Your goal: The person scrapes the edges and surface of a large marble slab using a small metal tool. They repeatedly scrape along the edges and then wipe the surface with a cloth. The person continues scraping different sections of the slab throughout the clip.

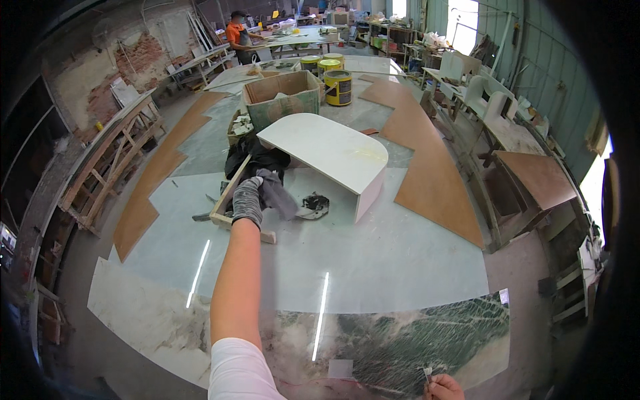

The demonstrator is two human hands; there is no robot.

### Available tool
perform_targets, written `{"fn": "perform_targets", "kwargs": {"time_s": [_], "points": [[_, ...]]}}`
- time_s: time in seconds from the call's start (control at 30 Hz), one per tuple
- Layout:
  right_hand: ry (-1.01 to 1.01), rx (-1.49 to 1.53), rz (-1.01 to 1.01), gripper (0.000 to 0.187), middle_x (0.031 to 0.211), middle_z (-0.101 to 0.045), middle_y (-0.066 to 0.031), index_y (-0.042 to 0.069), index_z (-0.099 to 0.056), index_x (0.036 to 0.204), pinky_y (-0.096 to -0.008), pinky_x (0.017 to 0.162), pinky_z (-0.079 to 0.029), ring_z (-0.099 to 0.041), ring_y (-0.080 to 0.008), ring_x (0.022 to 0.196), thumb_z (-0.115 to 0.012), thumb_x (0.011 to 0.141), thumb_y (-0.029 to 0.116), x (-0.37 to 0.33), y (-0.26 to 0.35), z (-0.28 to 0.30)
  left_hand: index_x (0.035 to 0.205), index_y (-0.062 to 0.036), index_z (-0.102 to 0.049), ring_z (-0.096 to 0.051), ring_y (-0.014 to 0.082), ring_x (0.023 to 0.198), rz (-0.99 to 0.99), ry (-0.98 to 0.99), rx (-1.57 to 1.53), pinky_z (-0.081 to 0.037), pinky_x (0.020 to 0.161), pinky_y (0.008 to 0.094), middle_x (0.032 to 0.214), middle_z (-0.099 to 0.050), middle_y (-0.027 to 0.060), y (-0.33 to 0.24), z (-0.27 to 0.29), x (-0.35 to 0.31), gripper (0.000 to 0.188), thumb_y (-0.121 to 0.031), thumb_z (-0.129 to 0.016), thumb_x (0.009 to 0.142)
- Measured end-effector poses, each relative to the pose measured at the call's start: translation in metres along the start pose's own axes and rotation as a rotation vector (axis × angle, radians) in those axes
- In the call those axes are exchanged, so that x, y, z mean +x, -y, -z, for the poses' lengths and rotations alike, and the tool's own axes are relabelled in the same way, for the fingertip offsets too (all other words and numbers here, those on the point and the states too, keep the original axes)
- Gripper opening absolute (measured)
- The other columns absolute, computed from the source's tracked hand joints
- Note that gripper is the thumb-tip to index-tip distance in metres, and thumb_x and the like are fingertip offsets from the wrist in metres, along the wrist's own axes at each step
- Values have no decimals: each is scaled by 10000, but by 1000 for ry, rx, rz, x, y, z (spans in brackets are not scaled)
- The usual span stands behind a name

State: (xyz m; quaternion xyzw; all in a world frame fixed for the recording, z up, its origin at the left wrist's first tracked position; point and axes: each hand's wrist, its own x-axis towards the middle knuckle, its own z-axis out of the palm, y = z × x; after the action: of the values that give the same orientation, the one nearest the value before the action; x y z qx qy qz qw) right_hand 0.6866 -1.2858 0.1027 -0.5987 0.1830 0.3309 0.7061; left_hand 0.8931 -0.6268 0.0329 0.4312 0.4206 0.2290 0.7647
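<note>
My left hand [247, 200], in a grey striped glove, stretches far over the table and grips a dark grey cloth [275, 195]. Beside it lie a wooden frame [231, 191] and some black fabric [257, 160]. Just right of the cloth is a black-smeared white scrap [314, 205]. At the lower right edge, my bare right hand [445, 387] pinches a small flat tool with a pale tip [427, 374]. It is held over a polished green-and-white stone slab [413, 333], and its exact kind is too small to tell.
A white panel with a rounded corner [327, 140] stands raised on the table. Behind it are a cardboard box [283, 100] and several yellow cans [338, 89]. Brown zigzag-edged boards [427, 173] lie along both sides. A person in orange [237, 35] stands at a far table.
</note>
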Motion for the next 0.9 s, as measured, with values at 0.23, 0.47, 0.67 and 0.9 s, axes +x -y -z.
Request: {"fn": "perform_targets", "kwargs": {"time_s": [0.23,0.47,0.67,0.9], "points": [[177,-370,203,142,888,-617,-30,-3,-669,989,-285,755,-461,-559,-121,826,-689,908,111,42,33,-34,1067,43,-644,-722,254,910,14,561,-593,-638,837,381,1049,-710,139,15,-15,-202,201,4,-625,872],[336,-430,562,138,910,-620,23,11,-650,1030,-231,734,-457,-553,-64,815,-682,933,104,65,80,-96,1204,58,-639,-648,281,1114,163,780,-459,-494,1043,394,1189,-682,188,101,-14,-358,388,-191,-672,908],[487,-274,618,93,872,-598,31,15,-644,1022,-211,664,-440,-523,-30,762,-664,936,44,71,76,-55,1374,-9,-528,-591,274,1216,26,889,-371,-469,1071,388,1340,-596,139,163,-44,-440,554,-212,-689,884],[346,-603,1154,149,830,-607,-101,23,-645,967,-326,635,-505,-613,-215,715,-712,837,-5,61,90,5,1365,-41,-532,-581,185,1130,-279,807,-162,-468,1010,331,1242,-601,48,239,-96,-465,543,-167,-742,881]]}}
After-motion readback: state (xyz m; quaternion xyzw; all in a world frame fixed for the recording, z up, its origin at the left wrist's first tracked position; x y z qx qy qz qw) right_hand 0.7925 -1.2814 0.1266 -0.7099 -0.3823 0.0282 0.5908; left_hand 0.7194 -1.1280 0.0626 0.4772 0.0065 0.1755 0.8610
